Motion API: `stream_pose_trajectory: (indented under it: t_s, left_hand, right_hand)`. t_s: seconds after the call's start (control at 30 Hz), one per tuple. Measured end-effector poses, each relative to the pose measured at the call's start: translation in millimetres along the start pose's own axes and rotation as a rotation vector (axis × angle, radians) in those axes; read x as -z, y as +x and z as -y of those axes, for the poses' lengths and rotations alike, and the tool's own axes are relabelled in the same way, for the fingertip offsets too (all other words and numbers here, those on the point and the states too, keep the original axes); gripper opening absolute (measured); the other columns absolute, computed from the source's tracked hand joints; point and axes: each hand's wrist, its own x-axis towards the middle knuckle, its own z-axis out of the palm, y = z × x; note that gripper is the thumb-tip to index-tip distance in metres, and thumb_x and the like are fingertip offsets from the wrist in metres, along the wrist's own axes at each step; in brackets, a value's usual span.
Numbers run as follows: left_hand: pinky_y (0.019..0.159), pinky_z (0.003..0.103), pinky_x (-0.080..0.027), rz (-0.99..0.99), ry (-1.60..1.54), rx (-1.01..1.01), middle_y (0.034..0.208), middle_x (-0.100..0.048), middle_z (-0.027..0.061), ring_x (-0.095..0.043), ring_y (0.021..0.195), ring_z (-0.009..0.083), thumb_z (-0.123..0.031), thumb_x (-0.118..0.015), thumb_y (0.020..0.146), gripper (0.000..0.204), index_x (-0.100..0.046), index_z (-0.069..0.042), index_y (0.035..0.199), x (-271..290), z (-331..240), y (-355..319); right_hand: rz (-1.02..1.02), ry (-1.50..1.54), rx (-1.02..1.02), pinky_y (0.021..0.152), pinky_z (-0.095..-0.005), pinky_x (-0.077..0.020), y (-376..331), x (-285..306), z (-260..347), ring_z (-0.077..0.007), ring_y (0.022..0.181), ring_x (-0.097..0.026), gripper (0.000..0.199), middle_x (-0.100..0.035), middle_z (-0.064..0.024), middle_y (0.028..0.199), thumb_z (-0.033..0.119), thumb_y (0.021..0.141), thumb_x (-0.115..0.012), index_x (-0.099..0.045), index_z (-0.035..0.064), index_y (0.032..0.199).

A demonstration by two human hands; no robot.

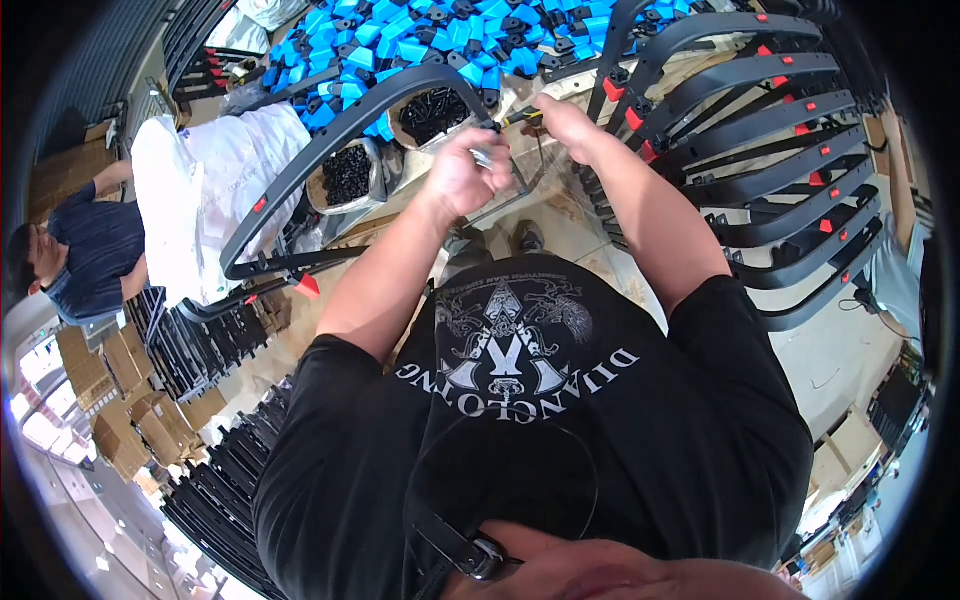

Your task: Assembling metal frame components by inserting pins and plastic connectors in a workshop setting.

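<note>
A curved black frame (335, 130) with red clips arches across the left of the view. My left hand (468, 175) is closed around its near right end, fingers slightly blurred. My right hand (570, 130) is closed at the end of a thin tool with a yellow and black handle (524, 117), which points toward the frame beside my left hand. The tool's exact kind is too small to make out. Just beyond my left hand sits a bag of black screw-like parts (433, 117), and another bag of small black pieces (347, 176) lies to its left.
Blue and black plastic parts (400, 35) are heaped at the far side. Several curved black frames (770, 150) with red clips are stacked at right. At left, a person (95, 245) is beside a white plastic sheet (210, 190). Cardboard boxes (150, 425) and black bars (225, 500) lie lower left.
</note>
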Motion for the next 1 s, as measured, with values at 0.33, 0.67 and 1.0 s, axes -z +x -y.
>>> stream_pose_trajectory:
  t_s: [0.33, 0.67, 1.0]
  left_hand:
    - [0.061, 0.034, -0.056, 0.156, -0.25, 0.079, 0.07, -0.06, 0.0036, -0.065, 0.064, 0.0204, -0.018, -0.063, 0.088, 0.014, -0.063, -0.004, 0.09, 14, -25, -2]
    - [0.068, 0.039, -0.058, -0.024, 0.106, -0.014, 0.083, -0.071, 0.0163, -0.074, 0.079, 0.0266, -0.02, -0.06, 0.088, 0.018, -0.064, -0.002, 0.093, 3, -7, -2]
    - [0.069, 0.034, -0.058, -0.041, 0.264, 0.009, 0.077, -0.07, 0.0128, -0.073, 0.072, 0.0219, -0.021, -0.059, 0.092, 0.019, -0.061, -0.002, 0.089, -6, -6, -7]
  right_hand:
    - [-0.101, 0.036, -0.069, 0.056, -0.0349, -0.0454, -23, -24, 21, -0.0197, 0.056, -0.055, 0.045, -0.063, -0.0095, 0.08, 0.041, 0.101, -0.046, -0.063, -0.0005, 0.1]
    - [-0.148, -0.203, 0.134, 0.061, -0.0397, -0.0457, -26, -31, 11, -0.016, 0.069, -0.058, 0.043, -0.066, -0.0095, 0.079, 0.037, 0.086, -0.079, -0.07, -0.0047, 0.091]
    - [-0.193, -0.281, -0.018, 0.058, -0.0378, -0.0446, -33, -33, 26, -0.0151, 0.068, -0.056, 0.057, -0.067, -0.0116, 0.085, 0.043, 0.083, -0.081, -0.068, -0.0115, 0.094]
